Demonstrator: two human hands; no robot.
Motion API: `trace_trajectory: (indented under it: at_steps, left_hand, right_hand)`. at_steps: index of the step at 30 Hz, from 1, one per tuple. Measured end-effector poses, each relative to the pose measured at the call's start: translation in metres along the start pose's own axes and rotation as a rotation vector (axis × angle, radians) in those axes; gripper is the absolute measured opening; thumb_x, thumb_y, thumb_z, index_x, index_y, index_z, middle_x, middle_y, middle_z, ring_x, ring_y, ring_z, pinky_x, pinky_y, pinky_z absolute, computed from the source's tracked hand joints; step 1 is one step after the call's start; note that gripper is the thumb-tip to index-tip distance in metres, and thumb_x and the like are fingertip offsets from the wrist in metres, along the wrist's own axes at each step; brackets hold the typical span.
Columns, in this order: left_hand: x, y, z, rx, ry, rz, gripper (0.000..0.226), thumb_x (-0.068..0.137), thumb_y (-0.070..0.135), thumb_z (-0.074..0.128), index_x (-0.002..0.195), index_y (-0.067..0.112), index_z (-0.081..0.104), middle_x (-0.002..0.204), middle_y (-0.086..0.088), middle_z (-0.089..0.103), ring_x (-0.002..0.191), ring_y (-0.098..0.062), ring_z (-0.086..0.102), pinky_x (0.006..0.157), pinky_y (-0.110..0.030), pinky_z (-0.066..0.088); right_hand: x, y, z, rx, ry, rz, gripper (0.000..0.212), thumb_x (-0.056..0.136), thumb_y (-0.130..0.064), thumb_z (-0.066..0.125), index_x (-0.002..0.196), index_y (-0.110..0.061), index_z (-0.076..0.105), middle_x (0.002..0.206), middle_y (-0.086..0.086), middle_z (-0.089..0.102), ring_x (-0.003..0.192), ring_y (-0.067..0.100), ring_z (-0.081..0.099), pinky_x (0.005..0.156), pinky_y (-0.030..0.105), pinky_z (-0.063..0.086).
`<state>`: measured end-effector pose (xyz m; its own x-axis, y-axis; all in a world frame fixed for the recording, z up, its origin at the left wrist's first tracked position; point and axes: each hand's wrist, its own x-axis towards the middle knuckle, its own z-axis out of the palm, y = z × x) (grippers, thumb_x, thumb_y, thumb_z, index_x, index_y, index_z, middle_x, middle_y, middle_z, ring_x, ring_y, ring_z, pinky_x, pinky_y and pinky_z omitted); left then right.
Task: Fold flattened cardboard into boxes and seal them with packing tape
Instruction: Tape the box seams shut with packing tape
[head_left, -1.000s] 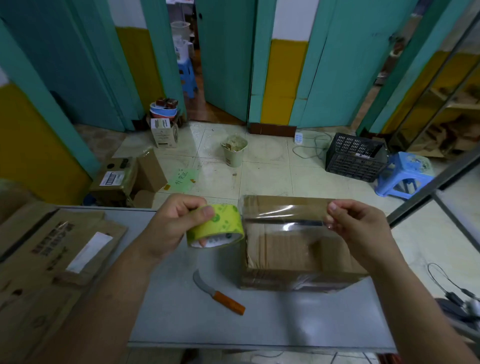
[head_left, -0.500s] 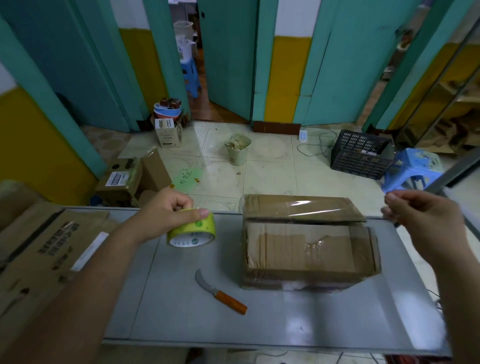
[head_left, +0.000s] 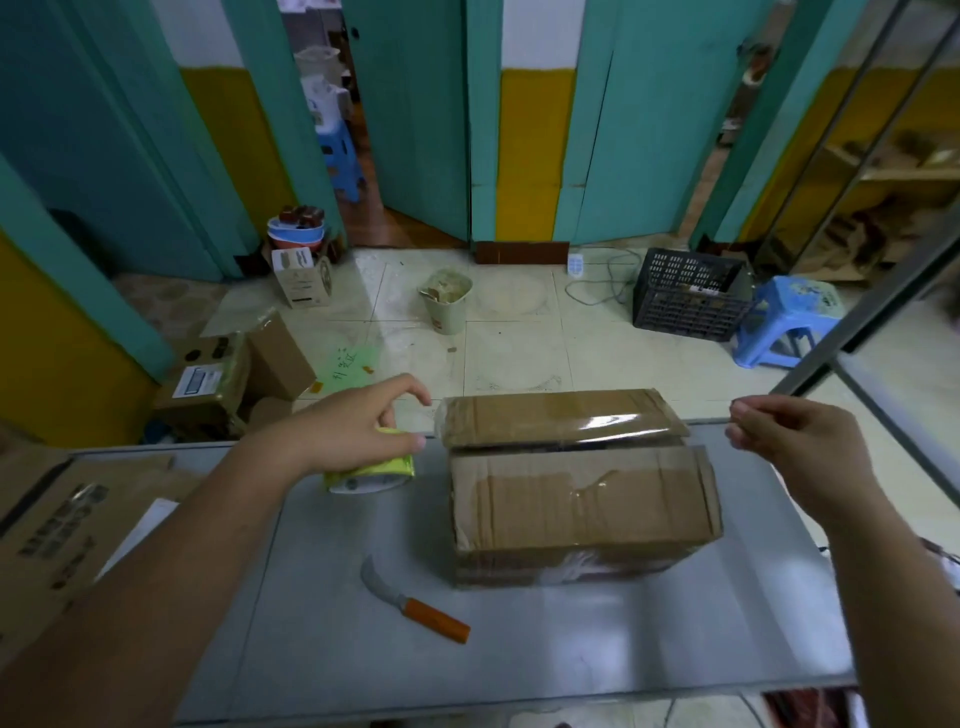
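Note:
A brown cardboard box (head_left: 582, 514) stands on the grey table (head_left: 519, 649), glossy with clear tape. Its far top flap (head_left: 561, 418) is slightly raised, and a dark gap shows beneath it. A yellow-green tape roll (head_left: 371, 474) lies on the table just left of the box. My left hand (head_left: 353, 431) hovers over the roll, thumb along its top and fingers lifted off it. My right hand (head_left: 789, 441) is in the air to the right of the box. Its fingertips are pressed together, and I see nothing between them.
A curved knife with an orange handle (head_left: 415, 608) lies in front of the box. Flattened cardboard (head_left: 62, 525) is stacked at the table's left end. On the floor beyond are boxes (head_left: 208, 384), a bin (head_left: 449, 301), a black crate (head_left: 685, 296) and a blue stool (head_left: 789, 317).
My left hand lowered the tape roll to the table and its fingers lifted off it. My right hand left the far flap's right end and moved out to the right.

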<state>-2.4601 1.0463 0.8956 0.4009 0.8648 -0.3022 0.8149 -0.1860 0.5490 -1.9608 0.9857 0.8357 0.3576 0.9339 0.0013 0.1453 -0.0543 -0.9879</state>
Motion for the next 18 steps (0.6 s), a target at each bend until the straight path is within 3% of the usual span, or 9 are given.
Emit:
trace_trajectory:
  at_steps: [3, 5, 7, 9, 12, 14, 18]
  left_hand:
    - [0.006, 0.019, -0.001, 0.066, -0.186, 0.065, 0.032, 0.105, 0.051, 0.056, 0.134, 0.064, 0.050, 0.116, 0.013, 0.061, 0.099, -0.010, 0.063, 0.076, -0.028, 0.046]
    - [0.018, 0.028, 0.003, 0.085, -0.318, 0.072, 0.038, 0.110, 0.044, 0.051, 0.148, 0.051, 0.049, 0.142, 0.013, 0.057, 0.122, -0.010, 0.057, 0.092, -0.029, 0.045]
    - [0.029, 0.034, 0.005, 0.119, -0.401, 0.063, 0.039, 0.113, 0.035, 0.049, 0.152, 0.038, 0.052, 0.155, 0.012, 0.049, 0.137, -0.010, 0.048, 0.102, -0.026, 0.038]
    - [0.038, 0.033, 0.008, 0.129, -0.445, 0.056, 0.038, 0.113, 0.031, 0.048, 0.151, 0.034, 0.053, 0.153, 0.013, 0.048, 0.137, -0.007, 0.046, 0.102, -0.017, 0.037]
    - [0.049, 0.025, 0.010, 0.112, -0.491, 0.060, 0.034, 0.113, 0.027, 0.049, 0.146, 0.036, 0.054, 0.139, 0.023, 0.050, 0.119, 0.009, 0.049, 0.082, 0.006, 0.034]
    - [0.054, 0.026, 0.011, 0.099, -0.527, 0.069, 0.033, 0.113, 0.025, 0.050, 0.142, 0.039, 0.056, 0.140, 0.022, 0.052, 0.124, 0.003, 0.052, 0.091, -0.002, 0.038]
    - [0.057, 0.034, 0.003, 0.036, -0.566, 0.071, 0.031, 0.112, 0.025, 0.054, 0.135, 0.044, 0.052, 0.142, -0.006, 0.054, 0.121, -0.022, 0.058, 0.104, -0.034, 0.047]
  right_hand:
    - [0.004, 0.003, -0.017, 0.007, 0.020, 0.024, 0.046, 0.071, -0.045, 0.094, 0.104, -0.015, 0.081, 0.089, 0.017, 0.079, 0.081, 0.028, 0.079, 0.079, 0.030, 0.062]
    - [0.008, 0.006, -0.027, 0.004, 0.006, 0.037, 0.056, 0.067, -0.053, 0.095, 0.106, -0.015, 0.081, 0.091, 0.017, 0.079, 0.083, 0.029, 0.078, 0.083, 0.035, 0.063]
    - [0.013, 0.008, -0.032, -0.028, -0.020, 0.039, 0.056, 0.069, -0.054, 0.094, 0.107, -0.016, 0.081, 0.090, 0.018, 0.079, 0.083, 0.030, 0.078, 0.084, 0.038, 0.063]
    - [0.017, 0.009, -0.033, -0.059, -0.044, 0.029, 0.053, 0.071, -0.054, 0.093, 0.106, -0.016, 0.081, 0.088, 0.017, 0.078, 0.082, 0.030, 0.078, 0.083, 0.038, 0.063]
    - [0.022, 0.007, -0.029, -0.054, -0.044, 0.012, 0.051, 0.071, -0.053, 0.093, 0.104, -0.016, 0.082, 0.088, 0.017, 0.078, 0.080, 0.028, 0.078, 0.079, 0.033, 0.063]
    - [0.024, 0.004, -0.027, -0.058, -0.028, 0.011, 0.042, 0.075, -0.045, 0.092, 0.102, -0.015, 0.082, 0.087, 0.018, 0.078, 0.079, 0.027, 0.078, 0.079, 0.033, 0.063]
    - [0.027, -0.002, -0.025, -0.046, -0.035, 0.020, 0.012, 0.086, -0.019, 0.085, 0.097, -0.014, 0.082, 0.084, 0.020, 0.077, 0.076, 0.027, 0.076, 0.080, 0.035, 0.064]
